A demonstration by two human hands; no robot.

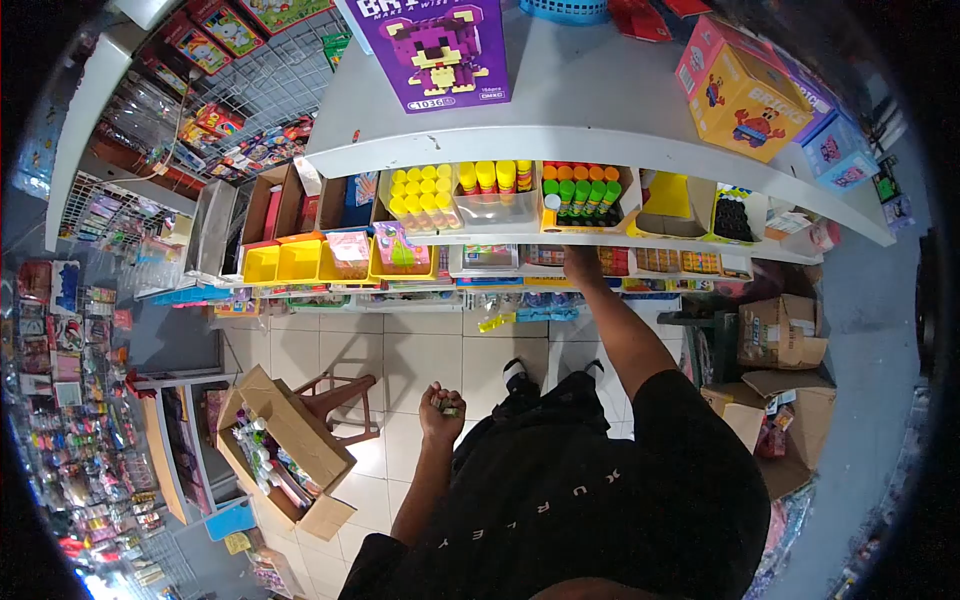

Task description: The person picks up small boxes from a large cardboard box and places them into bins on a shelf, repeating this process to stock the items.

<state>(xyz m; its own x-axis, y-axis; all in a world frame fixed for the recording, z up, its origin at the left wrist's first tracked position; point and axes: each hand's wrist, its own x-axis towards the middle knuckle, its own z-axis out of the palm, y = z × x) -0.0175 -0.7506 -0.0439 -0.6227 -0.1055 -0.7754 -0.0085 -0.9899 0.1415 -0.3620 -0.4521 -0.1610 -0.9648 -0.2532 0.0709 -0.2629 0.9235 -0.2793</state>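
My left hand (441,412) is held low over the floor, palm up, with the fingers curled round a few small pale and greenish pieces (449,408). They are too small to name. My right hand (582,264) reaches into the lower shelf tier, beside rows of small multicoloured packs (612,262). The shelf edge hides its fingertips, so I cannot see whether it grips anything. Just above it stands a box of tubes with green and orange caps (580,190). Left of that box, yellow-capped tubes (487,177) stand in a clear bin.
Yellow bins (300,262) line the lower shelf on the left. A purple brick-toy box (440,55) and an orange one (745,105) stand on top. An open carton (285,440) and a reddish plastic stool (335,400) are on the left; another carton (810,435) is on the right.
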